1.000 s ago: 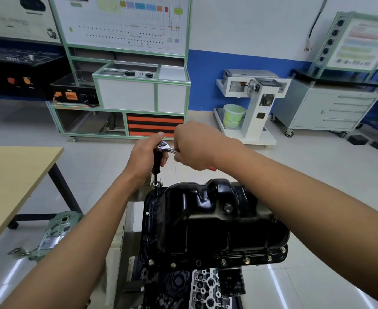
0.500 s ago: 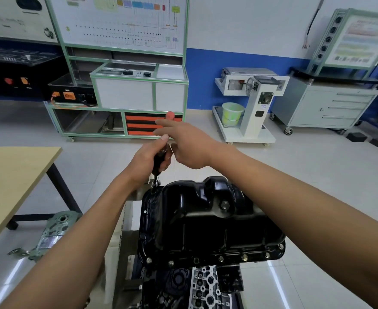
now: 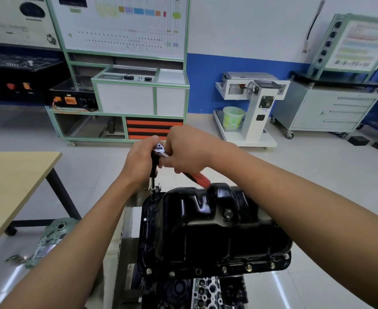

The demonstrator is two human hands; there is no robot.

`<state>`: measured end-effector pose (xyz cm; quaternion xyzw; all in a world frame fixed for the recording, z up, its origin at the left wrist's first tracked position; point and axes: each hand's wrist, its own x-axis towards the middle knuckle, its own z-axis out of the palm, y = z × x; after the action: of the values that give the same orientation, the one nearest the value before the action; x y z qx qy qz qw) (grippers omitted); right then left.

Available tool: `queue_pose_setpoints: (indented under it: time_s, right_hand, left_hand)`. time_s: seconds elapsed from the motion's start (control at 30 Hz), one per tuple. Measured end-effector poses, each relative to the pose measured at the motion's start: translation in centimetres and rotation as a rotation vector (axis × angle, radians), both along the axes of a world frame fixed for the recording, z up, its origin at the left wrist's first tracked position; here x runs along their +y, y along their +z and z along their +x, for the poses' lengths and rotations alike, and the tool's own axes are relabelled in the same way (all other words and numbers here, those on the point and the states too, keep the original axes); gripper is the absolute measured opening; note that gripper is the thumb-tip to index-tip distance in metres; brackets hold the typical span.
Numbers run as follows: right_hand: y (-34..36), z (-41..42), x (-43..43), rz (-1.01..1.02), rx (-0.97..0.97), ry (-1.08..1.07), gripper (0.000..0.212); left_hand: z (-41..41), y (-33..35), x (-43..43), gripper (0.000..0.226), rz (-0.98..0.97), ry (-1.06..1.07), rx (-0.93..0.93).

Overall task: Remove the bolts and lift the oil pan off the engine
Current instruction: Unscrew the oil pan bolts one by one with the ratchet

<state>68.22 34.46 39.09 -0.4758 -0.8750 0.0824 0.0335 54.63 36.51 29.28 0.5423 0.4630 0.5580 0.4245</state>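
A glossy black oil pan [image 3: 208, 233] sits upside down on the engine [image 3: 197, 291] in the lower middle. Several bolts [image 3: 223, 269] line its near flange. A ratchet wrench [image 3: 159, 150] stands on a black extension [image 3: 153, 175] that reaches down to the pan's far left corner. My left hand [image 3: 139, 161] grips the extension just under the ratchet head. My right hand [image 3: 185, 152] holds the red ratchet handle [image 3: 197, 178], which points toward me and to the right.
A wooden table [image 3: 11, 188] stands at the left. A greenish metal cover [image 3: 52, 237] and a small bracket lie on the floor below it. Green-framed training benches, a white stand with a green bucket [image 3: 232, 118] and a grey cabinet line the far wall.
My right hand swung out past the ratchet head half a second ago and has come back. The red handle now shows below it, pointing right toward me.
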Motion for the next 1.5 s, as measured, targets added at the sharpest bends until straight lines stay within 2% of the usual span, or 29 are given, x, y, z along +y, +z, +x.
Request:
queue_pose_setpoints:
  time_s: [0.13, 0.23, 0.3, 0.37, 0.5, 0.6, 0.7, 0.77, 0.87, 1.13, 1.27, 1.37, 1.47, 1.5]
  right_hand:
    - [-0.1, 0.2, 1.0, 0.112, -0.108, -0.026, 0.032]
    - [-0.7, 0.0, 1.2, 0.301, -0.162, -0.038, 0.018]
    - [-1.5, 0.0, 1.4, 0.318, -0.108, -0.019, 0.015]
    - [-2.4, 0.3, 1.9, 0.249, -0.008, 0.022, 0.028]
    - [-3.2, 1.5, 2.0, 0.134, 0.216, 0.126, 0.049]
    - [-3.3, 1.8, 1.9, 0.133, 0.221, 0.138, 0.042]
    - [-3.0, 1.5, 1.8, 0.2, 0.025, 0.056, 0.027]
    - [-2.5, 1.3, 1.4, 0.263, -0.024, 0.015, 0.013]
    - [-2.0, 1.0, 0.3, 0.264, 0.034, 0.009, 0.028]
    - [-1.7, -0.1, -0.4, 0.085, 0.158, -0.085, 0.036]
    - [-1.4, -0.2, -0.2, 0.134, 0.081, -0.057, 0.029]
    - [-1.2, -0.2, -0.2, 0.312, -0.08, -0.019, 0.035]
    - [-1.1, -0.3, -0.3, 0.461, -0.16, 0.041, 0.006]
    - [-1.2, -0.2, -0.1, 0.462, -0.173, 0.046, 0.015]
  left_hand:
    - [-0.8, 0.4, 0.1, 0.04, 0.002, -0.151, -0.026]
    - [-0.4, 0.3, -0.1, 0.044, -0.023, -0.216, 0.027]
    - [0.0, 0.2, -0.2, 0.042, -0.067, -0.215, -0.042]
    - [0.0, -0.2, -0.1, 0.045, -0.082, -0.217, -0.078]
    - [-0.5, -0.4, -0.1, 0.06, -0.065, -0.232, 0.044]
    - [-0.3, -0.6, -0.1, 0.057, -0.019, -0.14, -0.011]
    - [0.1, -0.9, 0.2, 0.057, -0.009, -0.027, -0.112]
    - [0.2, -1.0, 0.2, 0.059, -0.02, 0.041, -0.14]
    - [0.1, -1.3, 0.1, 0.063, -0.003, 0.127, -0.138]
    - [0.7, -1.2, 0.1, 0.074, 0.023, 0.285, -0.175]
    - [-0.2, -1.1, -0.1, 0.067, -0.026, 0.172, -0.153]
    - [-0.8, -0.6, 0.0, 0.071, -0.07, -0.036, -0.064]
    - [-1.1, -0.2, -0.2, 0.068, -0.029, -0.12, -0.022]
    - [-1.1, -0.1, -0.3, 0.066, -0.018, -0.142, -0.015]
